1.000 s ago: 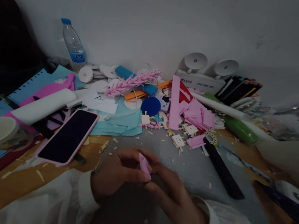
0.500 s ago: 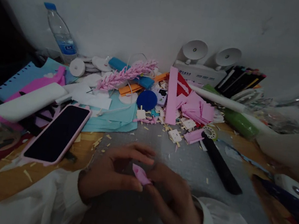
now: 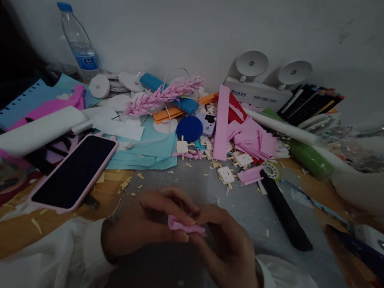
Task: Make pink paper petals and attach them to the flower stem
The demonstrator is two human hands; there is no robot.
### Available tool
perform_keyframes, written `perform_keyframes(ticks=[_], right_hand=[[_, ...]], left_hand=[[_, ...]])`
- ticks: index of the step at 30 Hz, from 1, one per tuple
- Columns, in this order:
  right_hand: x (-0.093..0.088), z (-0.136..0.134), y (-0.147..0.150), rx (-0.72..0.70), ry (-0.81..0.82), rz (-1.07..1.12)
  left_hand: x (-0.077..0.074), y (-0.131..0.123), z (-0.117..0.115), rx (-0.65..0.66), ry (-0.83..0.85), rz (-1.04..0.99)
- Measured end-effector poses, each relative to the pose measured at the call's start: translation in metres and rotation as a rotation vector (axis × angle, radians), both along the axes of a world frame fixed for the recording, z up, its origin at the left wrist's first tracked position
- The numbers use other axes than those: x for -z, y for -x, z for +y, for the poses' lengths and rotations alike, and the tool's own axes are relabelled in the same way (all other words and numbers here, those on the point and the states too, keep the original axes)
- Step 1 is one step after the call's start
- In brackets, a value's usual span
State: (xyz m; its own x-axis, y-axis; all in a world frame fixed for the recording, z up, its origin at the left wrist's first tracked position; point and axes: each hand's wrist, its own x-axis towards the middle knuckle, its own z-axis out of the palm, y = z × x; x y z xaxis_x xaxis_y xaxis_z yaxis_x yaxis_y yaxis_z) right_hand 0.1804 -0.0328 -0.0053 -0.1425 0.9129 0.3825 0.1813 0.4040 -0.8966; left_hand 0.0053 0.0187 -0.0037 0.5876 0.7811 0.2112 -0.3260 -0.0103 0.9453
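A small curled piece of pink crepe paper point(image 3: 185, 226) is pinched between my two hands above the grey mat point(image 3: 159, 277). My left hand point(image 3: 148, 216) grips its left part between thumb and fingers. Thumb and fingertips of my right hand point(image 3: 227, 249) close on its right end. Beyond the hands lie pink paper pieces point(image 3: 255, 138), a long pink strip point(image 3: 222, 122) and a braided pink paper spike point(image 3: 165, 96).
A phone point(image 3: 75, 173) lies at the left near a white roll point(image 3: 38, 129). To the right are a black stick-like object point(image 3: 286, 212) and a tape roll point(image 3: 271, 171). A water bottle point(image 3: 79, 42) stands by the wall, left of a white two-lamp unit point(image 3: 258, 93).
My left fingers have come down onto the pink paper, where they were raised and apart before. The paper now lies more level, stretched between both hands.
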Motion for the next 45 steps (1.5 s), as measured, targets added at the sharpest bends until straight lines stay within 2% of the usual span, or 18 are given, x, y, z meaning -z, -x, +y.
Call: perform_keyframes(ticks=[9,14,17,20,25,28,34,39,42,45], right_hand=[[0.001,0.0,-0.001,0.06,-0.032,0.063],[0.0,0.001,-0.002,0.023,-0.082,0.066],[0.0,0.003,-0.002,0.037,-0.095,0.066],[0.0,0.005,-0.003,0.059,-0.065,0.066],[0.001,0.008,-0.005,0.028,-0.017,0.05],[0.002,0.01,-0.007,0.017,-0.003,0.048],[-0.001,0.014,-0.01,0.013,0.047,0.022],[0.0,0.016,-0.01,0.014,0.027,-0.016],[0.001,0.016,-0.01,0.003,-0.008,-0.036],[0.001,0.017,-0.012,-0.026,-0.073,-0.04]], left_hand=[[0.0,0.0,0.0,-0.061,-0.014,-0.039],[-0.001,0.001,0.001,-0.093,-0.045,0.004],[-0.005,0.001,0.001,-0.159,-0.088,0.077],[-0.012,0.002,0.001,-0.252,-0.243,0.231],[-0.014,0.004,0.002,-0.342,-0.636,0.393],[-0.012,0.006,0.002,-0.359,-0.736,0.459],[-0.01,0.006,0.003,-0.261,-0.785,0.574],[-0.008,0.003,0.0,-0.294,-0.822,0.624],[-0.01,0.002,-0.002,-0.271,-0.722,0.607],[-0.013,0.001,-0.001,-0.201,-0.483,0.574]])
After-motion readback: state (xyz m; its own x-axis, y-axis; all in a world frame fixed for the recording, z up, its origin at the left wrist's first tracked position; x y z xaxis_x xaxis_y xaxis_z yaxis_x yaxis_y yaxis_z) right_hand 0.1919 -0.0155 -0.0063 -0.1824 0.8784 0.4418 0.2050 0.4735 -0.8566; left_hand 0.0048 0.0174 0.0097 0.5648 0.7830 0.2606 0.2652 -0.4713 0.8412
